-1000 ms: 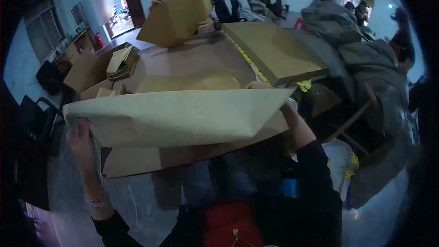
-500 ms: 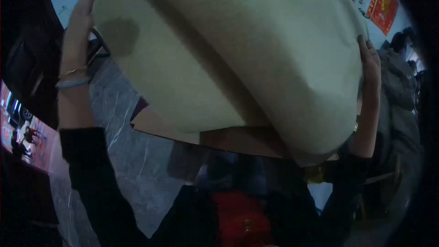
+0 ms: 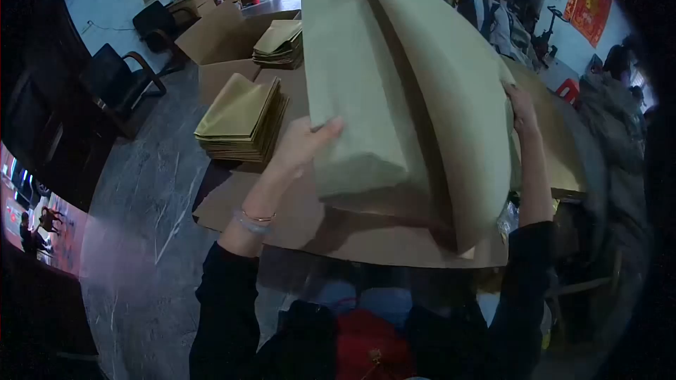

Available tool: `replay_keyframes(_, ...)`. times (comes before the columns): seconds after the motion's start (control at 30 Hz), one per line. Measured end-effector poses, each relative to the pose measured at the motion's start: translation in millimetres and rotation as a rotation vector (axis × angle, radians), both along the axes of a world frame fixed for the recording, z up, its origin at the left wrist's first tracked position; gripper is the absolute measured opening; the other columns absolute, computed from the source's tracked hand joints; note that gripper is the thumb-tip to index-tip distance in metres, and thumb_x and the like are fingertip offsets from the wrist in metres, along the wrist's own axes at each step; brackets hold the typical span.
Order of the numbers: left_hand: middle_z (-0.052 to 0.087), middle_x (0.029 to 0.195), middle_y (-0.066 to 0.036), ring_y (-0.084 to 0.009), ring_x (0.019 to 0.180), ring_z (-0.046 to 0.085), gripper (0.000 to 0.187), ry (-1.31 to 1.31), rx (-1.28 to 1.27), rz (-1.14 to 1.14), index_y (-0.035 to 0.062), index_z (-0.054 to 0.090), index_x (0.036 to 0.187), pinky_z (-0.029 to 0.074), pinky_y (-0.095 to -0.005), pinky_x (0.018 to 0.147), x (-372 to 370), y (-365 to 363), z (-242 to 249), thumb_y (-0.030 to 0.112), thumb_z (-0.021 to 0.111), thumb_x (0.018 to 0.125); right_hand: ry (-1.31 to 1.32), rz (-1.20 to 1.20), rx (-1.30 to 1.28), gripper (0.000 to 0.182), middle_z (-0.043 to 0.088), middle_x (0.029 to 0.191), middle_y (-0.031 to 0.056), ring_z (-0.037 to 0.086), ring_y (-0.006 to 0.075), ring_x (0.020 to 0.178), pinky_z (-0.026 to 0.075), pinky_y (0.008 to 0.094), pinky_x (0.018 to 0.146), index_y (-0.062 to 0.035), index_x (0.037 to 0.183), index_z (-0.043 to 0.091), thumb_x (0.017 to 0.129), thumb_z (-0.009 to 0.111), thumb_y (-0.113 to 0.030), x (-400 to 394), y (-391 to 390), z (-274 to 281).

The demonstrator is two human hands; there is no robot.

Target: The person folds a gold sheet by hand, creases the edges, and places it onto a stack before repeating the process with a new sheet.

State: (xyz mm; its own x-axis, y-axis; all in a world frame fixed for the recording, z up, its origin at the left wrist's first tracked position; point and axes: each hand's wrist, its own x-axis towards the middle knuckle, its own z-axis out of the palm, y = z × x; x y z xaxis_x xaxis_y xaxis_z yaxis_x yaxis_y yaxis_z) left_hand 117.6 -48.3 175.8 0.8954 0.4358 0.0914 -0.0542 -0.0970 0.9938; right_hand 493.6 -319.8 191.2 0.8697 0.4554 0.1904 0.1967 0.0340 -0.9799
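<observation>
At the far left, a dark armchair [image 3: 116, 77] stands on the grey floor. Next to it, an open cardboard box [image 3: 215, 46] sits by a stack of folded tan paper pieces [image 3: 239, 116], with a second, smaller stack [image 3: 280, 42] behind it. These finished stacks suggest part of the folding work is done, while the piece now in hand looks only half folded.

The person's left hand [image 3: 299, 146] reaches up from a dark sleeve, a bracelet at the wrist. Its fingers lie together, flat against the left edge of a large sheet of tan paper [image 3: 394, 91], thumb underneath, pinching that folded edge. The sheet rises in a tall curve above a brown cardboard work surface [image 3: 282, 218], its lower fold resting just over it.

The right hand [image 3: 520, 107] holds the sheet's far right edge, fingers curled over it. Further right, other people sit in padded coats.
</observation>
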Motion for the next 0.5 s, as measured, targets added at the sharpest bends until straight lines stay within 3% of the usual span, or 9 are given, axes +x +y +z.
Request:
replay_keyframes(0.03, 0.058, 0.087, 0.0, -0.0077, 0.076, 0.051, 0.038, 0.013, -0.122, 0.028, -0.0023, 0.059, 0.105, 0.042, -0.0232, 0.068, 0.7, 4.9, 0.3, 0.03, 0.066, 0.085, 0.028, 0.034, -0.031, 0.039, 0.064, 0.097, 0.0112, 0.06, 0.0152, 0.077, 0.048, 0.028, 0.067, 0.0056, 0.106, 0.058, 0.09, 0.056, -0.03, -1.5, -2.7, 1.9)
replay_keyframes(0.13, 0.063, 0.099, -0.006, -0.012, 0.083, 0.059, 0.038, 0.058, -0.332, 0.049, -0.002, 0.06, 0.107, 0.048, -0.0251, 0.072, -15.1, 26.7, -6.2, 0.028, 0.066, 0.085, 0.042, -0.007, -0.082, 0.038, 0.064, 0.097, 0.0114, 0.061, 0.0165, 0.08, 0.049, 0.0288, 0.069, 0.0062, 0.109, 0.057, 0.09, 0.056, -0.028, 30.0, -8.5, -33.7)
replay_keyframes(0.17, 0.063, 0.101, -0.009, -0.0137, 0.088, 0.061, 0.039, 0.132, -0.258, 0.1, -0.004, 0.059, 0.11, 0.049, -0.0265, 0.076, -19.2, 41.9, -11.2, 0.025, 0.066, 0.085, 0.018, -0.029, -0.136, 0.039, 0.064, 0.097, 0.012, 0.062, 0.0177, 0.082, 0.049, 0.0302, 0.069, 0.0063, 0.11, 0.056, 0.089, 0.057, -0.027, 39.8, -6.8, -44.9)
replay_keyframes(0.2, 0.063, 0.101, -0.009, -0.0137, 0.088, 0.061, 0.039, 0.139, -0.257, 0.095, -0.004, 0.059, 0.11, 0.049, -0.0265, 0.076, -25.3, 53.0, -13.6, 0.025, 0.066, 0.085, -0.254, -0.231, -0.493, 0.044, 0.064, 0.096, 0.0139, 0.062, 0.0215, 0.085, 0.049, 0.0337, 0.073, 0.0057, 0.112, 0.056, 0.085, 0.061, -0.029, 97.4, -14.4, -78.0)
replay_keyframes(0.3, 0.064, 0.101, -0.01, -0.0154, 0.087, 0.062, 0.038, 0.29, -0.368, 0.085, -0.0066, 0.057, 0.111, 0.05, -0.029, 0.077, -37.9, 56.1, -41.3, 0.019, 0.065, 0.085, -0.101, -0.17, -0.475, 0.054, 0.064, 0.1, 0.016, 0.061, 0.0244, 0.091, 0.047, 0.0361, 0.079, 0.004, 0.118, 0.053, 0.081, 0.063, -0.033, 82.0, -9.2, -105.3)
replay_keyframes(0.33, 0.064, 0.101, -0.011, -0.0157, 0.086, 0.062, 0.037, 0.316, -0.39, 0.105, -0.0075, 0.057, 0.111, 0.051, -0.0291, 0.076, -44.1, 52.5, -55.0, 0.018, 0.065, 0.085, -0.157, -0.168, -0.631, 0.062, 0.061, 0.109, 0.0159, 0.058, 0.0244, 0.098, 0.045, 0.0367, 0.084, 0.0025, 0.126, 0.047, 0.079, 0.066, -0.035, 57.9, -7.3, -102.8)
replay_keyframes(0.4, 0.064, 0.1, -0.012, -0.0161, 0.083, 0.063, 0.035, 0.418, -0.408, 0.116, -0.0086, 0.057, 0.11, 0.051, -0.0274, 0.072, -54.1, 57.9, -91.6, 0.017, 0.062, 0.087, -0.2, -0.214, -0.656, 0.07, 0.059, 0.113, 0.0174, 0.057, 0.0258, 0.102, 0.045, 0.0362, 0.086, 0.002, 0.131, 0.041, 0.077, 0.069, -0.033, 89.7, -5.5, -178.5)
replay_keyframes(0.43, 0.064, 0.099, -0.012, -0.016, 0.081, 0.063, 0.033, 0.427, -0.464, 0.11, -0.0087, 0.058, 0.109, 0.052, -0.0262, 0.069, -61.5, 59.6, -104.1, 0.017, 0.061, 0.087, -0.106, -0.231, -0.518, 0.075, 0.059, 0.114, 0.0196, 0.057, 0.03, 0.103, 0.045, 0.0376, 0.087, 0.002, 0.134, 0.037, 0.075, 0.072, -0.03, 59.2, -3.9, -181.3)
replay_keyframes(0.5, 0.065, 0.098, -0.013, -0.016, 0.08, 0.063, 0.032, 0.448, -0.522, 0.095, -0.0088, 0.058, 0.107, 0.052, -0.0249, 0.067, -68.5, 59.9, -108.4, 0.017, 0.061, 0.088, -0.283, -0.304, -0.671, 0.078, 0.056, 0.119, 0.0217, 0.055, 0.0331, 0.108, 0.043, 0.0382, 0.09, 0.0014, 0.136, 0.033, 0.076, 0.071, -0.03, 62.3, -4.1, -217.4)
